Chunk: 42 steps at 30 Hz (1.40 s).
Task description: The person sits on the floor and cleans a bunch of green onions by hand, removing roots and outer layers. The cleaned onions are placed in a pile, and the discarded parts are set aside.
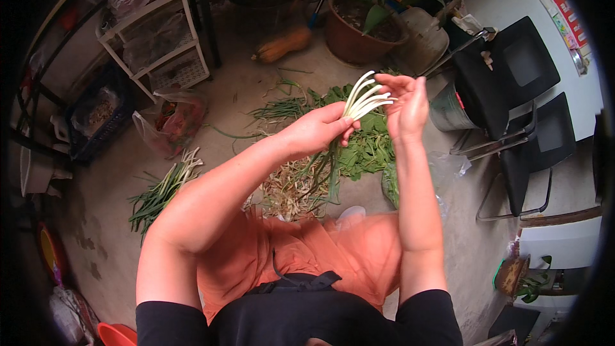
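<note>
My left hand (331, 125) is closed around a bunch of green onions (362, 101). Their white ends fan out up and to the right, and the green leaves hang below my fist. Beside the white tips is my right hand (406, 105), its fingers loosely bent and apart with nothing gripped; whether they touch the tips is unclear. Under the bunch, a heap of dry peelings and trimmings (293, 190) lies on the floor before my knees. Another pile of green onions (168, 187) rests to the left, partly behind my left forearm.
Leafy greens (365, 146) are spread on the floor beyond the trimmings. A plastic bag (173, 122) with red contents sits by the white shelf rack (192, 43). Farther off are an orange squash (283, 44) and a potted plant (355, 43). Black chairs (523, 62) stand at right.
</note>
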### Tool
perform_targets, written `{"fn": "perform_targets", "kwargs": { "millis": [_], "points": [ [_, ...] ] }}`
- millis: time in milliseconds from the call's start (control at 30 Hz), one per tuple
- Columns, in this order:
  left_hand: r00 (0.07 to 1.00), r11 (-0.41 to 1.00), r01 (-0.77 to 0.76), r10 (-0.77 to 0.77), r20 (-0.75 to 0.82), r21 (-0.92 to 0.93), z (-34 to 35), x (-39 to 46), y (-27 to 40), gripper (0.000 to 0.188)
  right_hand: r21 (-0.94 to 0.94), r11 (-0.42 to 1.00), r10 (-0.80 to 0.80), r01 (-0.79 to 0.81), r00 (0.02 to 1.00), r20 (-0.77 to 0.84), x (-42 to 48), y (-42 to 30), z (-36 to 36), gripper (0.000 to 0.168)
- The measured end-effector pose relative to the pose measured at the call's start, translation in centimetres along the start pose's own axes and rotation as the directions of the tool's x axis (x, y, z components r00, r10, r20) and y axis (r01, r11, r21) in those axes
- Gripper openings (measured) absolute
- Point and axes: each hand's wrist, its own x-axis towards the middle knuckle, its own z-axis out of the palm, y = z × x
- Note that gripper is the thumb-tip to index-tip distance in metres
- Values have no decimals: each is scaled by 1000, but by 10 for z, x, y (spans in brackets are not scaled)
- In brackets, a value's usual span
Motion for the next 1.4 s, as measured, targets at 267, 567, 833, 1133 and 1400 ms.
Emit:
{"fn": "perform_targets", "kwargs": {
  "millis": [267, 567, 833, 1133, 1400],
  "points": [
    [999, 988, -8, 0, -52, -155, -9, -1, 3, 16, -319, 930, 246, -184, 955, 166, -3, 3, -29, 34],
    [949, 809, -274, 139, -284, -519, -35, 2, 36, 15, -705, 688, 355, 173, 767, 534, -51, 34, 26, 66],
    [967, 792, -233, 129, -218, -565, -45, -25, 52, 12, -385, 912, 95, 138, 845, 527, -30, 31, 51, 69],
    [993, 833, -102, 54, -105, -544, -20, -25, 31, 16, -207, 949, -185, 239, 950, 250, -18, 7, 67, 17],
    [997, 847, -46, 8, -74, -530, -15, -20, 25, 14, -229, 945, -171, 232, 951, 259, -20, 13, 53, 14]
  ]
}}
